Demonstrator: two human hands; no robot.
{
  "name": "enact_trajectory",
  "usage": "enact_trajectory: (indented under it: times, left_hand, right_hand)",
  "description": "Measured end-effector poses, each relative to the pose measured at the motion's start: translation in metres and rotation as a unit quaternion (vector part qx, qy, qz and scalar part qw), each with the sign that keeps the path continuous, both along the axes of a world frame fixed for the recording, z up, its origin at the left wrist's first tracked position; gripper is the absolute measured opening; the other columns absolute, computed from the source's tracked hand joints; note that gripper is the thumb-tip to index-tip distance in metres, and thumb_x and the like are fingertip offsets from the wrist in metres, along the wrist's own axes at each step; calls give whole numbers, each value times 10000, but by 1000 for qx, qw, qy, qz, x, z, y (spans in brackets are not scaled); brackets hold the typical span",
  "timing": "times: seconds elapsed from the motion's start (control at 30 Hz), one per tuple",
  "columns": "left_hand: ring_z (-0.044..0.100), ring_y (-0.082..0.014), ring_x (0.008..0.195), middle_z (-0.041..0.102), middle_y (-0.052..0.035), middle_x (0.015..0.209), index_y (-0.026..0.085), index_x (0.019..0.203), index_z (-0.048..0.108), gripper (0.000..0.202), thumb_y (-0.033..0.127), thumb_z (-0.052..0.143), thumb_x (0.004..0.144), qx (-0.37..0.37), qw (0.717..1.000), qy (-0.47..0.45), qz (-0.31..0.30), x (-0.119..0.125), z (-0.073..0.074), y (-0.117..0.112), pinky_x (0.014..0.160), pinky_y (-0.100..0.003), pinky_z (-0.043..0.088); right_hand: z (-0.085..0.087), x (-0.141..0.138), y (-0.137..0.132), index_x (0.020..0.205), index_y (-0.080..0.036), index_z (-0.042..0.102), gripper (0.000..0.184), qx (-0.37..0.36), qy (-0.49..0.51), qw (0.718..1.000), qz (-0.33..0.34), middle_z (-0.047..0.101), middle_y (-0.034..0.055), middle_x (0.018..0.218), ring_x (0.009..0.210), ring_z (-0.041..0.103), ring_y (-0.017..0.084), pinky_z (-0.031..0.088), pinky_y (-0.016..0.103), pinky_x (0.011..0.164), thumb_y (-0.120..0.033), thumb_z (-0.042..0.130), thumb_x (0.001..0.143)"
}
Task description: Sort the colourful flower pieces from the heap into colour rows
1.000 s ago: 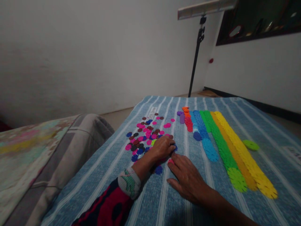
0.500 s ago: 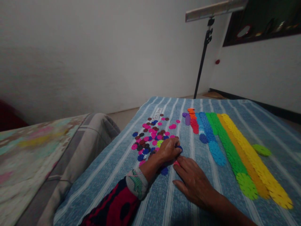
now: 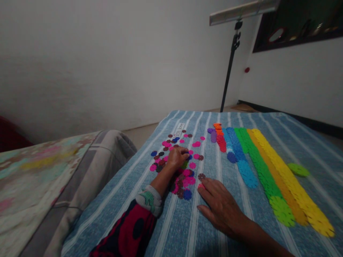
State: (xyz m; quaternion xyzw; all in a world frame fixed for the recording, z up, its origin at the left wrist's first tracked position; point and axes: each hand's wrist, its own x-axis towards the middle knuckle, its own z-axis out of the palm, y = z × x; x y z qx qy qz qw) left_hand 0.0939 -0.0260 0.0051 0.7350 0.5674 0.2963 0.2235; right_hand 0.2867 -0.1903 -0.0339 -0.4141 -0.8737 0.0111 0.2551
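Note:
Small notched flower-shaped discs in pink, brown, blue and black lie in a loose pile (image 3: 184, 180) on a striped blue cloth. Over the middle of the pile is my left hand (image 3: 177, 157), its fingers curled down together beside a blue disc (image 3: 190, 157). What those fingers hold, if anything, is hidden. My right hand (image 3: 219, 203) lies flat to the right, thumb apart, fingertips partly covering a pinkish-red disc (image 3: 200, 186). A brown disc (image 3: 201, 176) sits just beyond its fingertips.
Overlapping rows of discs stretch along the right: a yellow row (image 3: 292, 185), a green row (image 3: 257, 164), a blue row (image 3: 235, 142) and a short red row (image 3: 221, 142). A lime disc (image 3: 298, 170) lies beyond the yellow row. A covered bed (image 3: 88, 171) stands left; a tripod (image 3: 229, 75) stands behind.
My left hand has moved left and away from me, from beside my right fingertips back over the pile. A brown disc now shows by my right hand, which has stayed put.

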Motion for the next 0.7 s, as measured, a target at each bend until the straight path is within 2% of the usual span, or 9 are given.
enact_trajectory:
  times: [0.13,0.33,0.53,0.7]
  left_hand:
    - [613,-164,818,713,-32,840,191,824,741,173,212,569,821,15,990,136,-41,12,11,-10,759,-262,441]
    - [604,-205,886,668,-79,896,200,893,732,264,292,485,906,37,955,291,-35,15,20,-19,746,-282,424]
    - [602,-245,933,649,-120,964,179,940,725,287,344,492,907,29,944,328,-23,17,19,-20,761,-314,432]
    - [596,-231,959,651,-95,996,186,960,683,221,333,539,880,30,951,306,-13,16,17,-22,773,-300,428]
  right_hand:
    - [0,0,1,1207,-177,526,407,-4,3,1000,1,467,184,1444,1308,455,330,421,540,1043,-232,672,831]
    - [1,0,1,1214,-171,527,403,-12,-9,1000,-3,467,179,1444,1304,457,329,409,530,1059,-245,663,842]
    - [-1,-1,0,1224,-150,525,436,-6,-11,1000,-7,473,195,1431,1304,455,331,404,526,1066,-234,682,825]
    - [0,-1,0,1217,-161,521,418,0,-1,1000,-2,482,189,1423,1296,465,323,413,529,1059,-227,668,831]
